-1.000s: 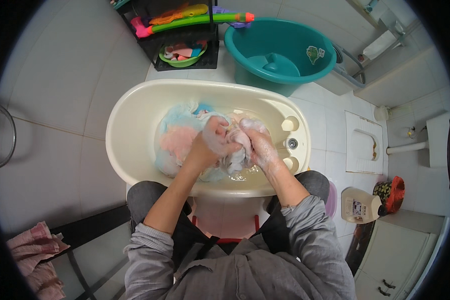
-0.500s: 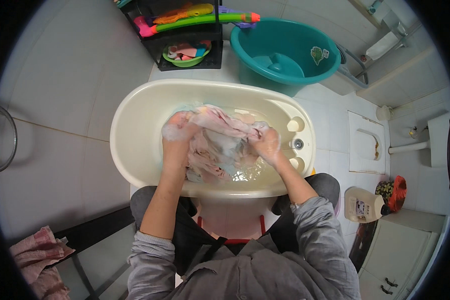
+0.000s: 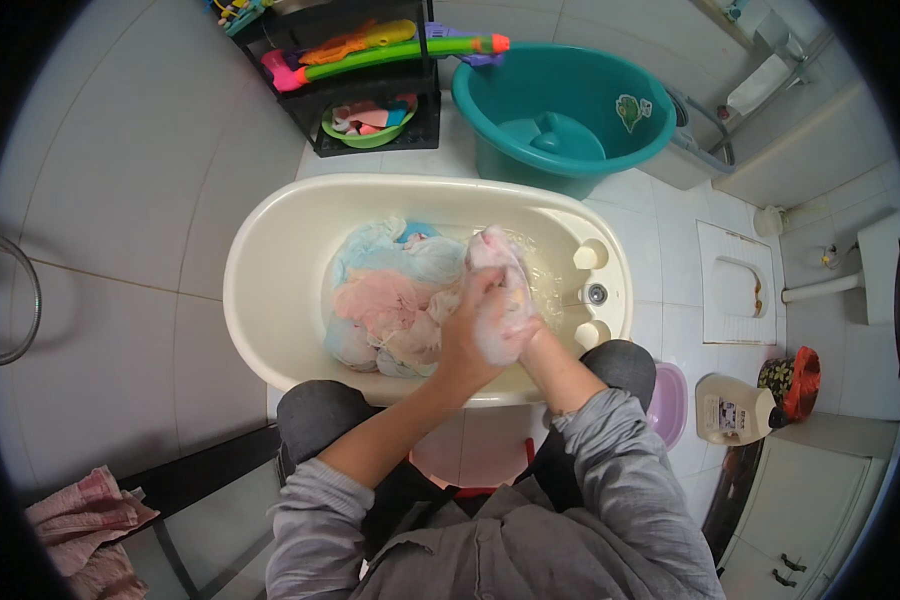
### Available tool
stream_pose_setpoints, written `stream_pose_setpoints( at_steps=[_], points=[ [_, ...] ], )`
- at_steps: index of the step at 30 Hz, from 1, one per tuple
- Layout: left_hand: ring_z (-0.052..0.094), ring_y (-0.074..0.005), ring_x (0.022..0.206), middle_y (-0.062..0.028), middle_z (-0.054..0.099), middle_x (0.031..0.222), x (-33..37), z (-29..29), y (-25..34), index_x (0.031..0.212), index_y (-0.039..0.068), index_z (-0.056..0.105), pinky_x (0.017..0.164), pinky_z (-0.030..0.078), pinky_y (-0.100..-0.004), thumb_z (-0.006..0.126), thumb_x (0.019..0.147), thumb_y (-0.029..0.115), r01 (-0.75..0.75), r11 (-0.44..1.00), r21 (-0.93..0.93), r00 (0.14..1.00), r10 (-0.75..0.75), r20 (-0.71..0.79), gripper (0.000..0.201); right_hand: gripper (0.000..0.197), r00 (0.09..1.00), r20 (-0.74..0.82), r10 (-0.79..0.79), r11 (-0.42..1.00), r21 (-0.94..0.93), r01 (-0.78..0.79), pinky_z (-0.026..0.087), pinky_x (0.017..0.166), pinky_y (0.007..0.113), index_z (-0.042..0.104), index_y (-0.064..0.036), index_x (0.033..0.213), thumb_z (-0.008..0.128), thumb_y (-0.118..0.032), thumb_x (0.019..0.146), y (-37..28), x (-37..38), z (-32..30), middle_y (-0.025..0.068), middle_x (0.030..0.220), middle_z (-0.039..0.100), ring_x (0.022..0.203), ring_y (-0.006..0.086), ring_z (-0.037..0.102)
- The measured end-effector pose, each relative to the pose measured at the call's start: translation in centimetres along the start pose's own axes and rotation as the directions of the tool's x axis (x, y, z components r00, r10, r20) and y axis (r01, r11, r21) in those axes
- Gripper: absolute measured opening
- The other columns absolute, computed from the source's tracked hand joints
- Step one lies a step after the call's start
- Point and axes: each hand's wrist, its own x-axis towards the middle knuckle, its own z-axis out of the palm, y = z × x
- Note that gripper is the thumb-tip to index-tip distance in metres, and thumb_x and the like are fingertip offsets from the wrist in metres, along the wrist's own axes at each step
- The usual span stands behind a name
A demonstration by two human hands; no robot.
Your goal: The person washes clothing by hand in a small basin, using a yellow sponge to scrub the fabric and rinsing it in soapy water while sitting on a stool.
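Both hands are together over the right half of a cream baby bathtub (image 3: 270,345). Between them is a bunched, soapy pink-and-white cloth (image 3: 495,248), its upper end sticking up past the fingers. My left hand (image 3: 464,335) is closed round its left side. My right hand (image 3: 526,332) presses from the other side, mostly hidden by suds and fabric, its fingers out of sight. Left of the hands, a heap of wet laundry (image 3: 385,305) in pale pink, light blue and white lies in shallow water. The tub's drain fitting (image 3: 597,293) shows at the right end.
Behind the tub stand a large teal basin (image 3: 470,110) and a black rack (image 3: 432,95) with toys. To the right are a lilac basin (image 3: 667,405), a beige jug (image 3: 725,410) and a squat toilet (image 3: 740,285). A pink towel (image 3: 85,515) hangs at lower left.
The hands have come together from being apart with the cloth stretched between them. My left hand moved right, and the cloth is now bunched and lifted off the heap.
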Motion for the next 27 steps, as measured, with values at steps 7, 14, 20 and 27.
stream_pose_setpoints(
  at_steps=[7, 14, 20, 27],
  points=[
    [0.054, -0.0173, 0.079, -0.0085, 0.056, 0.090, -0.2, 0.3, -1.7, 0.092, 0.002, 0.050, 0.065, 0.045, -0.0277, 0.055, 0.075, 0.009, 0.533, 0.733, 0.423, 0.810, -0.586, -0.005, 0.019, 0.027, 0.993, -0.058, 0.102, 0.839, 0.541, -0.055, 0.037, 0.080, 0.029, 0.050, -0.0068, 0.103, 0.040, -0.021, 0.081, -0.5, -2.8, 2.1, 0.0045, 0.096, 0.052, 0.091, 0.0155, 0.048],
    [0.051, -0.0153, 0.072, -0.0072, 0.053, 0.080, -3.3, 0.5, -5.0, 0.084, 0.002, 0.048, 0.062, 0.043, -0.0273, 0.055, 0.075, 0.013, 0.532, 0.755, 0.382, 0.842, -0.518, -0.150, 0.016, 0.028, 0.937, -0.006, 0.349, 0.716, 0.646, -0.263, 0.043, 0.079, 0.035, 0.049, -0.0048, 0.103, 0.041, -0.023, 0.082, 1.2, -1.7, 2.2, 0.0090, 0.098, 0.053, 0.093, 0.0210, 0.051],
    [0.053, -0.0290, 0.070, -0.0171, 0.054, 0.077, 1.5, -3.0, -2.1, 0.092, -0.001, 0.050, 0.062, 0.042, -0.0347, 0.063, 0.066, 0.024, 0.676, 0.728, 0.117, 0.732, -0.642, -0.230, 0.039, 0.033, 0.922, 0.185, 0.340, 0.618, 0.695, -0.368, 0.044, 0.080, 0.033, 0.049, -0.0054, 0.105, 0.043, -0.029, 0.084, -2.7, -1.8, -0.8, 0.0106, 0.102, 0.054, 0.090, 0.0213, 0.054],
    [0.050, -0.0241, 0.090, -0.0159, 0.051, 0.100, -3.3, -3.4, -1.3, 0.095, -0.003, 0.052, 0.076, 0.041, -0.0289, 0.063, 0.061, 0.002, 0.515, 0.796, 0.316, 0.702, -0.604, 0.377, 0.036, 0.017, 0.985, -0.027, 0.173, 0.766, 0.632, -0.117, 0.044, 0.069, 0.025, 0.047, -0.0021, 0.094, 0.046, -0.016, 0.085, -4.4, -2.3, -0.9, 0.0068, 0.090, 0.054, 0.079, 0.0141, 0.053]
  ],
)
